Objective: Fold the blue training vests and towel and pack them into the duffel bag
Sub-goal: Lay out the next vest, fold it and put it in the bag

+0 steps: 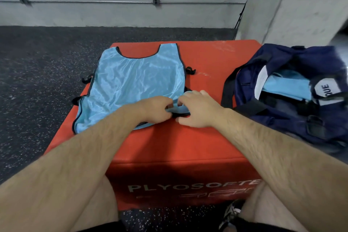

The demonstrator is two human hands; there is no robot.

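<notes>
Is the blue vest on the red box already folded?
No, the blue vest lies spread flat on the red box, its neckline and sides showing.

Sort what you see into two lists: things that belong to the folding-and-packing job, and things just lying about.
Job: blue training vest; left hand and right hand pinching its near corner; navy duffel bag; folded blue cloth inside it.
Lying about: red plyo box (work surface only); shoe; wall pipe.
</notes>
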